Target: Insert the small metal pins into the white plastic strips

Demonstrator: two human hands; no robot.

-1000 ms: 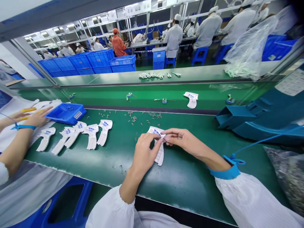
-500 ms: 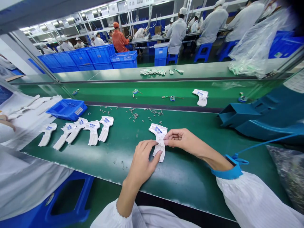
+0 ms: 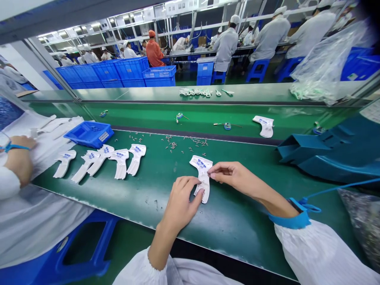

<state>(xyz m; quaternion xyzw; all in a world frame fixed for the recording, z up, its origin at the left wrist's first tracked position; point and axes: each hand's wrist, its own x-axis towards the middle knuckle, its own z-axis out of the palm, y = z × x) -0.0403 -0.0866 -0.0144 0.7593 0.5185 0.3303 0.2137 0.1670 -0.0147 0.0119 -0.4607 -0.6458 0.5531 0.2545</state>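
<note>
A white, pistol-shaped plastic shell half (image 3: 202, 165) with blue parts in its top lies on the green bench in front of me. My left hand (image 3: 181, 204) grips its lower handle between thumb and fingers. On the right edge of the shell, my right hand (image 3: 230, 174) has thumb and index finger pinched together; whatever is between those fingertips is too small to make out. Loose small screws (image 3: 173, 145) are scattered beyond the shell. To the left, several similar shell halves (image 3: 136, 159) lie in a row, with blue parts inside.
A blue tray (image 3: 89, 134) stands at the left, near a co-worker's hand (image 3: 20, 158). Behind the bench, a green conveyor belt (image 3: 142, 116) carries another shell (image 3: 263, 126) and small wired parts (image 3: 227, 126). A teal plastic bin (image 3: 329, 146) stands at the right.
The shell and wired parts on the belt have shifted right relative to the bench. A co-worker's hand has come into view at the left. My hands keep nearly the same pose on the shell.
</note>
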